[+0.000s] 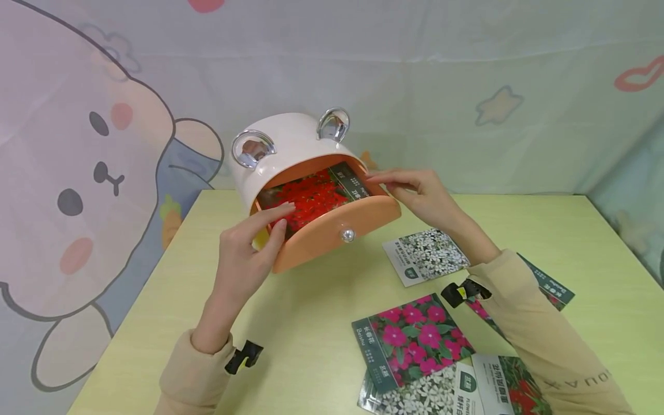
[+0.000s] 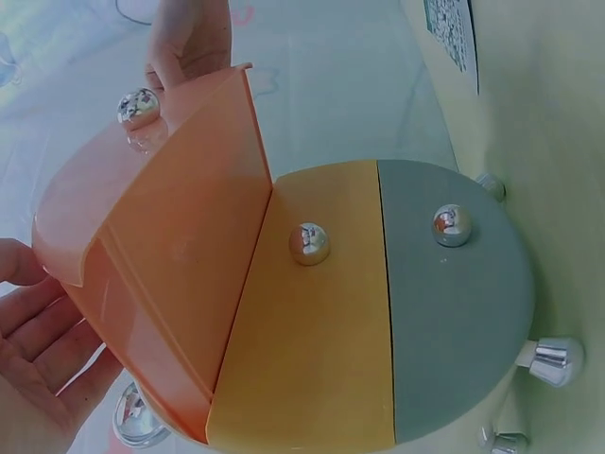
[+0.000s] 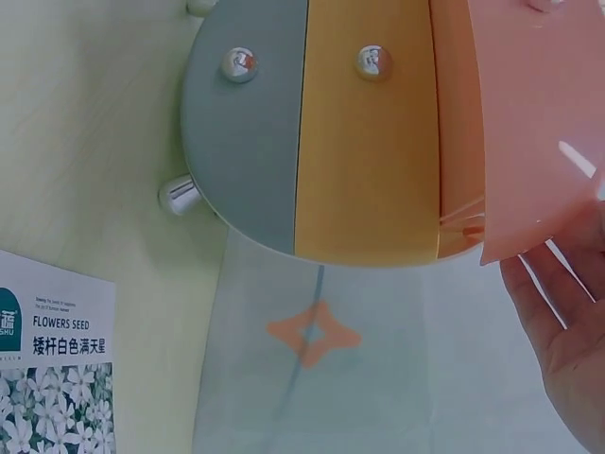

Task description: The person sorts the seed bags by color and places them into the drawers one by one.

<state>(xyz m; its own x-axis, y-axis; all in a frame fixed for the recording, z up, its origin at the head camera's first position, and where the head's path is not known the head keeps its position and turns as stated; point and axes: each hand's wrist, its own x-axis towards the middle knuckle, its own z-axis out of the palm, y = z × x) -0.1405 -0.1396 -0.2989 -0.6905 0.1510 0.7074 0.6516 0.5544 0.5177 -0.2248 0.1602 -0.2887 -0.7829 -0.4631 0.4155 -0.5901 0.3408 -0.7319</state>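
A white drawer box [image 1: 290,135] with silver ears stands on the table, its orange top drawer [image 1: 316,245] pulled out. In that drawer lies a seed packet [image 1: 316,199] picturing red flowers. My left hand [image 1: 242,251] is at the drawer's left end, fingers extended over the packet's edge and thumb close by the front panel. At the right end, my right hand [image 1: 430,199] reaches in with straight fingers by the packet's dark strip. Both wrist views show the yellow drawer [image 2: 302,322] and the grey-green drawer [image 2: 454,312] closed below.
On the table [image 1: 290,346], a white-flower packet [image 1: 427,256] lies beneath my right forearm. Nearer, a pink-flower packet [image 1: 415,340] overlaps another white-flower packet [image 1: 427,395], beside a red-flower one [image 1: 505,383]. Another packet [image 1: 552,282] is partly hidden by my right sleeve. A printed curtain [image 1: 415,92] hangs behind.
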